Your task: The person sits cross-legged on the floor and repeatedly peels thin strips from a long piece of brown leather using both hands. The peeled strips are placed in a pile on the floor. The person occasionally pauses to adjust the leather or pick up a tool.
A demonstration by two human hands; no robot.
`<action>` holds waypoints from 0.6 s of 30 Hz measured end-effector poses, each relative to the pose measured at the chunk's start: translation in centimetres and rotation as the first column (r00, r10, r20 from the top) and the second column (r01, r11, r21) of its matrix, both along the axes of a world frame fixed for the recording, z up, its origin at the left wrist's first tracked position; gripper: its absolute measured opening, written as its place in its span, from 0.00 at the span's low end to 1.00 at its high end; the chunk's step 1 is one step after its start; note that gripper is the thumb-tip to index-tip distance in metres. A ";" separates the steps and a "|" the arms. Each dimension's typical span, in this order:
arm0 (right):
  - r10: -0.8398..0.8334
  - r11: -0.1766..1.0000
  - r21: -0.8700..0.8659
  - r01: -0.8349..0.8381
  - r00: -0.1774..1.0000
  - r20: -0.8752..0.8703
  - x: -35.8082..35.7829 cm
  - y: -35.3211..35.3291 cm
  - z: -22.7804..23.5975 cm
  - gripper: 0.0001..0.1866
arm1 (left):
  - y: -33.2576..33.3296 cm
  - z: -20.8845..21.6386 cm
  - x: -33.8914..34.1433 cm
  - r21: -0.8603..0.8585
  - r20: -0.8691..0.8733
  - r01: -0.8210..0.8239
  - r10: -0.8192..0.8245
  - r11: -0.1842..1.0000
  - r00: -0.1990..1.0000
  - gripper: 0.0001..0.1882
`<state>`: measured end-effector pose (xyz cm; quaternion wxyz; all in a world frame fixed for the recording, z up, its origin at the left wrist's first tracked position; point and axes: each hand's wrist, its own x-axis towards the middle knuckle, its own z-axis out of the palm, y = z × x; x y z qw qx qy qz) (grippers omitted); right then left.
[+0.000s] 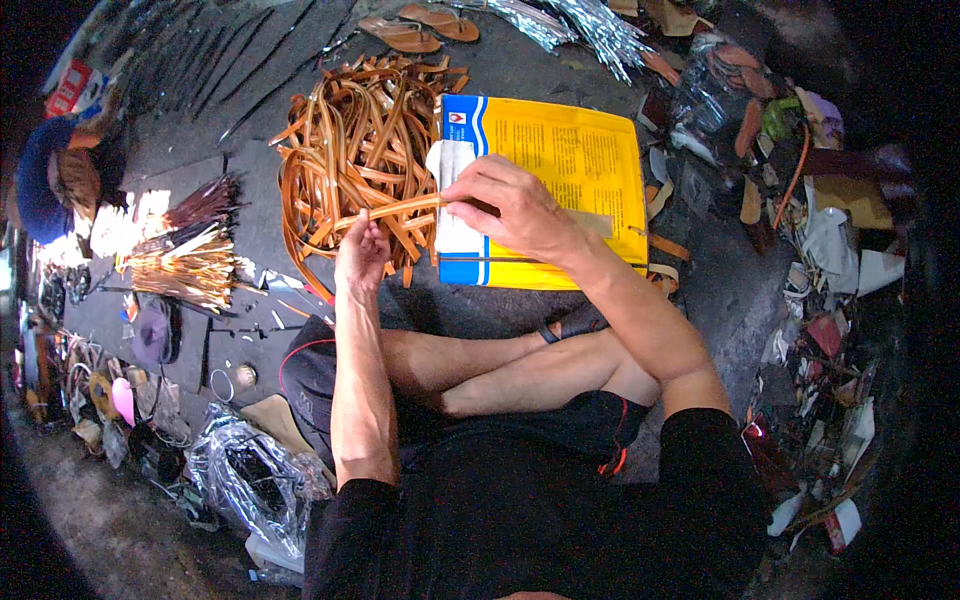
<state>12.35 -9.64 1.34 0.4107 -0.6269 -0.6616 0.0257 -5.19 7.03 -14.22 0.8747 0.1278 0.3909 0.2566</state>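
A tan leather-like strap (412, 205) is stretched between my two hands. My left hand (362, 252) pinches one end in front of the strap pile. Over the left part of a yellow and blue box (590, 150), my right hand (510, 205) grips the other end with bent fingers. Beneath that hand a white pad or folded cloth (457, 235) lies on the box, partly hidden. Just left of the box spreads a tangled pile of shiny tan straps (350, 130).
Bundles of dark and tan strips (185, 250) lie at the left. Brown sandals (425, 28) and silver strips (600, 35) are at the far side. Scraps (830, 250) clutter the right; a clear plastic bag (250, 470) lies near left. My crossed legs (480, 370) are in front.
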 end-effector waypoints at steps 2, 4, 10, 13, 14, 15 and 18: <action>-0.015 1.000 -0.005 0.015 1.000 0.007 0.0 -0.1 -0.2 0.06 | -1.3 1.8 0.6 -0.243 0.232 -0.156 0.214 0.957 0.949 0.15; -0.036 0.999 0.007 0.036 0.999 0.024 0.5 -0.3 -0.2 0.06 | -4.4 7.3 1.3 -0.152 0.272 -0.066 0.106 0.986 0.956 0.21; -0.024 0.999 0.028 0.023 0.998 0.049 0.1 -0.2 -0.2 0.08 | -7.4 11.6 3.8 0.403 -0.113 0.204 -0.173 0.892 0.979 0.10; -0.013 1.000 0.018 0.012 0.999 0.052 0.1 -0.3 -0.1 0.08 | -6.5 10.0 3.7 0.347 -0.048 0.187 -0.182 0.919 0.982 0.10; -0.008 1.000 0.015 0.008 0.998 0.058 0.2 -0.4 -0.2 0.07 | -6.4 9.4 3.4 0.340 -0.081 0.202 -0.185 0.919 0.979 0.10; -0.007 1.000 0.013 0.007 0.998 0.066 0.3 -0.6 -0.2 0.07 | -6.1 9.1 3.0 0.334 -0.112 0.218 -0.192 0.917 0.975 0.10; -0.031 0.999 0.017 0.030 0.998 0.063 0.4 -0.8 0.0 0.07 | -4.6 6.7 2.3 0.338 -0.135 0.228 -0.193 0.913 0.972 0.11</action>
